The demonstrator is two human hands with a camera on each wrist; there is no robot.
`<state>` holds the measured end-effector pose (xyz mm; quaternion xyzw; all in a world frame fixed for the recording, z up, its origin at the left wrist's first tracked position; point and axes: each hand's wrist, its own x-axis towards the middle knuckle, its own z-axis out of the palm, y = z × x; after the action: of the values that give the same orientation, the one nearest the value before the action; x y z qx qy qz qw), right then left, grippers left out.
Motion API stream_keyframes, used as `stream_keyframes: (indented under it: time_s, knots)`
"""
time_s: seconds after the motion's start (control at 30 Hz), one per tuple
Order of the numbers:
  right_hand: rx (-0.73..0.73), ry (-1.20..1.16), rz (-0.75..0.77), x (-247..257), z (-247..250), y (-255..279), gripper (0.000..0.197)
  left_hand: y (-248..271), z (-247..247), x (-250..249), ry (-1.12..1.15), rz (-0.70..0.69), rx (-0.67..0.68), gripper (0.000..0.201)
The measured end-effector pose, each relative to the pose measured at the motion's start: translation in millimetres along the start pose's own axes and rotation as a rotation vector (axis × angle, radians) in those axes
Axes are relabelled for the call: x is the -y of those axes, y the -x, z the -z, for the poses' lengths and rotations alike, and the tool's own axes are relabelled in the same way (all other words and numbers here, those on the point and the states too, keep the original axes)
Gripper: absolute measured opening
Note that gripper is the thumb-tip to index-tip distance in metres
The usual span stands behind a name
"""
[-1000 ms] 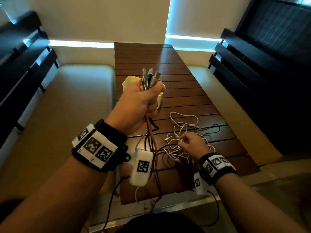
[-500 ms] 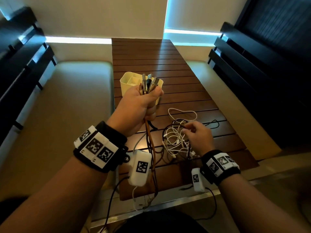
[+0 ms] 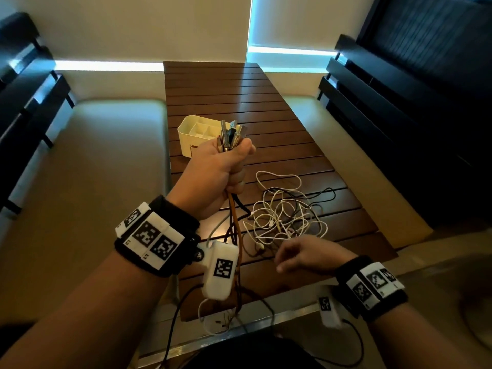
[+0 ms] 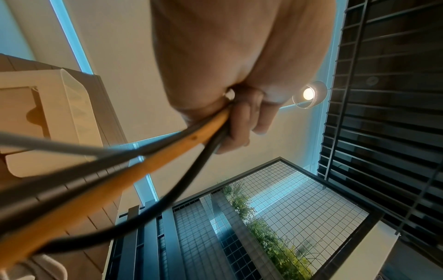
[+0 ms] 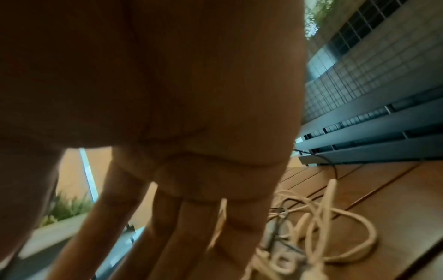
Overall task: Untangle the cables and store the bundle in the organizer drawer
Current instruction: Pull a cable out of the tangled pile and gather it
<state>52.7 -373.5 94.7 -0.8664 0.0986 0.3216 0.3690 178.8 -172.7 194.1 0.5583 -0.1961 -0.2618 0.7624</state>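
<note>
My left hand (image 3: 226,166) is raised above the wooden table (image 3: 266,107) and grips a bunch of cable ends (image 3: 231,135), their plugs sticking up from the fist. An orange cable (image 3: 235,217) and black ones hang from it; in the left wrist view the orange cable (image 4: 143,170) runs out between my curled fingers (image 4: 242,123). A tangle of white and black cables (image 3: 285,217) lies on the table to the right. My right hand (image 3: 300,255) hovers at the tangle's near edge, fingers (image 5: 187,236) straight and holding nothing. A cream organizer box (image 3: 199,134) stands behind my left hand.
Cushioned benches (image 3: 87,166) flank the table on both sides, with dark slatted backrests (image 3: 399,107) beyond. The table's near metal edge (image 3: 266,315) is close to my body, and cables hang over it.
My right hand has let go of the tangle and drawn back toward me and to the left. The left hand keeps its grip on the cable ends.
</note>
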Motion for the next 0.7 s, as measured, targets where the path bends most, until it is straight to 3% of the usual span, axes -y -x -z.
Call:
stream_keyframes:
  time_s: [0.1, 0.17, 0.33, 0.4, 0.47, 0.63, 0.7]
  knots:
    - [-0.057, -0.375, 0.198, 23.1, 5.9, 0.7, 0.048, -1.1, -9.5, 6.7, 0.003, 0.009, -0.004, 0.018]
    - [-0.005, -0.458, 0.286, 39.4, 0.7, 1.2, 0.059, -1.5, -15.7, 11.4, 0.021, 0.01, -0.008, 0.018]
    - [0.297, -0.435, 0.377, 45.4, -10.4, -0.2, 0.038, -2.0, -19.1, 21.5, 0.098, 0.024, -0.076, 0.014]
    - [0.326, -0.501, 0.368, 31.4, -2.7, -1.2, 0.037, -0.4, -16.8, 25.1, 0.103, 0.025, -0.113, 0.012]
    - [0.176, -0.526, 0.315, 13.7, 9.6, -4.6, 0.034, 0.4, -14.7, 29.0, 0.098, 0.039, -0.143, 0.016]
    - [-0.621, -0.4, 0.102, -40.4, 36.3, -24.3, 0.005, -3.0, -17.9, 35.1, 0.087, 0.08, -0.18, 0.013]
    - [-0.844, -0.277, -0.068, -66.2, 44.0, -36.9, 0.015, -5.8, -21.9, 36.4, 0.052, 0.089, -0.174, 0.012]
